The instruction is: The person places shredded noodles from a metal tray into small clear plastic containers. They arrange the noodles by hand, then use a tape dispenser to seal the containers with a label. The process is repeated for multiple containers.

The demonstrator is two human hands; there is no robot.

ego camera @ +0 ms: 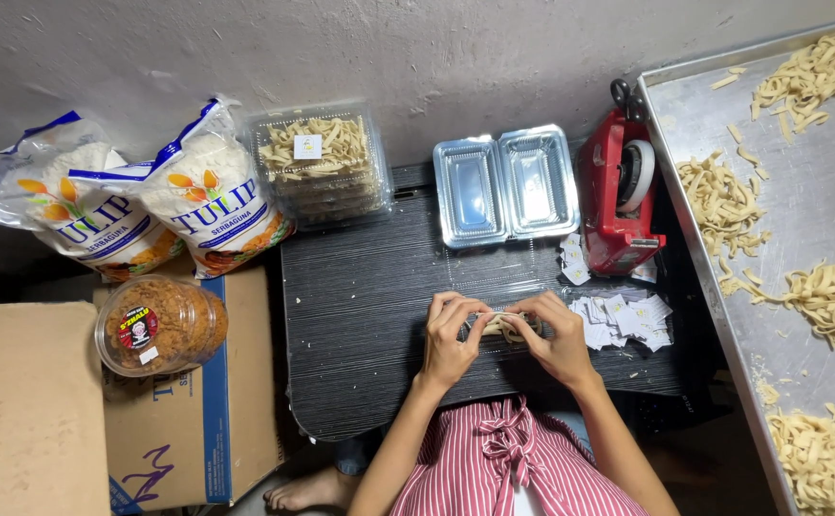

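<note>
Both our hands meet at the near middle of the dark table: our left hand and right hand pinch a small clear box of pale pastry strips between curled fingertips, just above the tabletop.

Going down in size, we see the metal tray on the right, with loose heaps of the same strips spread on it, its left rim running close past the table's right edge. Two flour bags lie at far left. A cardboard box carries a round clear jar of brown crumbs. A stack of filled clear boxes stands at the table's back corner, beside an empty hinged clear box lying open. A red tape dispenser sits near the small paper labels. Bare tabletop lies open to the left of our hands.
</note>
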